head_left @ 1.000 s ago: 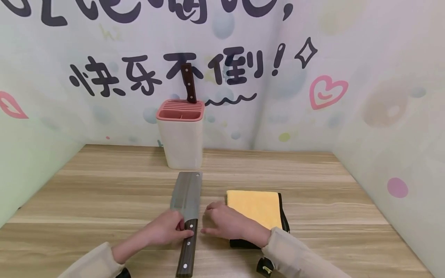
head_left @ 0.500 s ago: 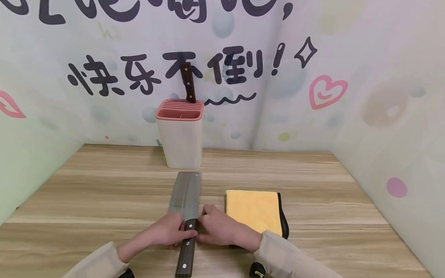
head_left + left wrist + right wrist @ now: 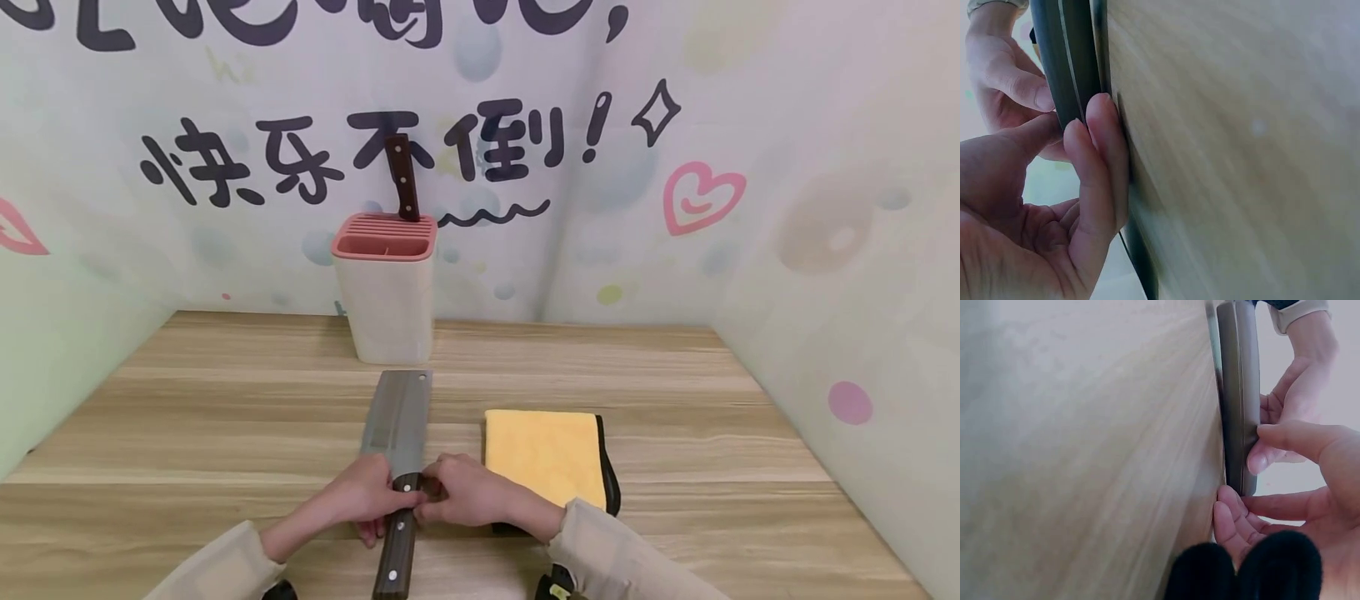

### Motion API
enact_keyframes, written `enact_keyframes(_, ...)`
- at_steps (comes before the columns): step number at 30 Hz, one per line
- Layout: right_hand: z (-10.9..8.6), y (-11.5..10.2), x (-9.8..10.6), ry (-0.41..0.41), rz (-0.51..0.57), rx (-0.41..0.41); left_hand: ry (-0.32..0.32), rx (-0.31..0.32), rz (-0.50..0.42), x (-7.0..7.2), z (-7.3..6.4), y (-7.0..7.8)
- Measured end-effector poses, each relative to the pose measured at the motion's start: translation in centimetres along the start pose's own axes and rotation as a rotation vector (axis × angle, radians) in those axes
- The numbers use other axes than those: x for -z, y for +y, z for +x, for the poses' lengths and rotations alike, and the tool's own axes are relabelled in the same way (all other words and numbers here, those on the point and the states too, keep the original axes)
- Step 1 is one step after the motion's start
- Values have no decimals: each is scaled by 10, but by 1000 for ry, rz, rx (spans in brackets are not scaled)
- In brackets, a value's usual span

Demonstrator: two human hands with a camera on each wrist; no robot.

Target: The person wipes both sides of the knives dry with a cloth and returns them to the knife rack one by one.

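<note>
A cleaver lies flat on the wooden table, its wide steel blade pointing away from me and its dark riveted handle towards me. From the left, my left hand grips the handle close to the blade, thumb across the top. In the left wrist view, fingertips of the left hand reach under the handle's edge. My right hand meets the same part from the right. The right wrist view shows the thumb of the right hand against the handle and its other fingertips low beside it, near the tabletop.
Behind the blade stands a white knife block with a pink slotted top. A dark-handled knife is upright in it. A folded yellow cloth with black edging lies right of the cleaver, partly behind the right forearm. A printed wall backs the table.
My right hand has moved left from beside the cleaver onto its handle. The left thumb reaches farther across the handle, and left fingers now show beneath it. The cleaver has hardly moved.
</note>
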State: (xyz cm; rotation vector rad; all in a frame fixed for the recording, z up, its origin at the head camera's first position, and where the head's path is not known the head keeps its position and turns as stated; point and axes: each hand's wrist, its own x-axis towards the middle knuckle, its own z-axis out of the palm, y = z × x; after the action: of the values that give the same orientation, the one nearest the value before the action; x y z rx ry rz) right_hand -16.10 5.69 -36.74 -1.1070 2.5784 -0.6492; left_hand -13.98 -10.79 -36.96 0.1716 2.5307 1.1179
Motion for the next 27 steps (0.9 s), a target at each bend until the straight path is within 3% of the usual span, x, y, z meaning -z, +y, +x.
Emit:
enact_keyframes(4,0,1,-1,9,52,-3,7,15,-2,0,1,1)
enact_keyframes(13,-2,2,-1,-6,209,-33,-16,-26,-23,0,-1,0)
enact_keyframes(18,-1,2,0,-22,339,-67,-5,-12,-44,0,-2,0)
enact_keyframes(25,-1,2,-1,-63,820,-199,-4,16,-184,1,-7,-4)
enact_keyframes(27,-1,3,-2,-55,914,-225,9,13,-207,1,-8,-5)
